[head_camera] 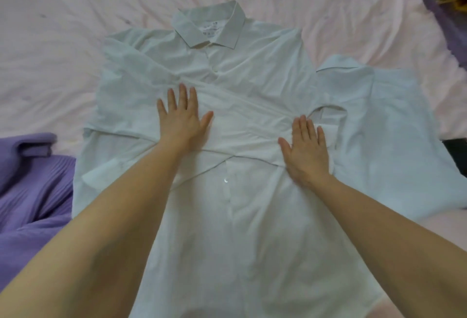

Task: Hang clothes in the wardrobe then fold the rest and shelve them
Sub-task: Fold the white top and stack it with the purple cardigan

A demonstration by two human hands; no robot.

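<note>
Both hands flat, fingers straight, left hand [183,120] and right hand [307,149] pressing crossed sleeves onto white shirt [252,70] spread on bed [63,39] beneath them; risk: lifting the palms lets the sleeves slide apart, spoiling the fold.

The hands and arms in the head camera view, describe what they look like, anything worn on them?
Both forearms are bare as far as the frame shows: no sleeves in view. The left hand and right hand wear no gloves, rings, watch or bracelets that I can see. Fingernails look short and unpainted.
</note>
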